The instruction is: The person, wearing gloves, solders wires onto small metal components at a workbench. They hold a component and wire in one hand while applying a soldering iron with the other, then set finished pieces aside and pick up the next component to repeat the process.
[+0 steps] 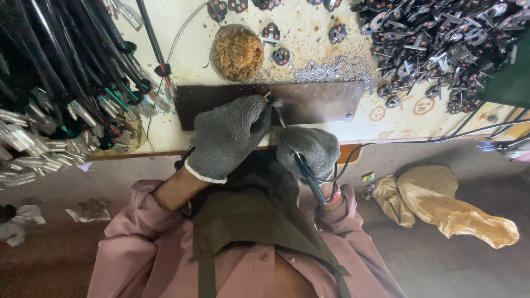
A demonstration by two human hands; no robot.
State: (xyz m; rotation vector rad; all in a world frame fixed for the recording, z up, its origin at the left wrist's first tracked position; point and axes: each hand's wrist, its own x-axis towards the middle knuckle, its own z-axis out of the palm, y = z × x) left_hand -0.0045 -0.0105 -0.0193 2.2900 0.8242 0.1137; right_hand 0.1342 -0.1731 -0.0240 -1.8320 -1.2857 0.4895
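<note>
Bright, even daylight on my bench top [309, 33]; floor toward six o'clock dim, edges bowed, corners slightly soft.

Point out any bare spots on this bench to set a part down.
Bare: right half of the metal plate, and the bench strip between cables and wool dish. Crowded: parts pile at right, cables at left.

L hand [231, 135] in grey knit glove, fingers curled down, knuckles up, reaching fwd w/ fingertips pinched at front. L forearm bare, pink sleeve pushed back. R hand [309, 152] also gloved, closed in a fist, sits just beside & slightly behind L, gloves touching. R wrist bent, band on it, elbows tucked close to body
</note>
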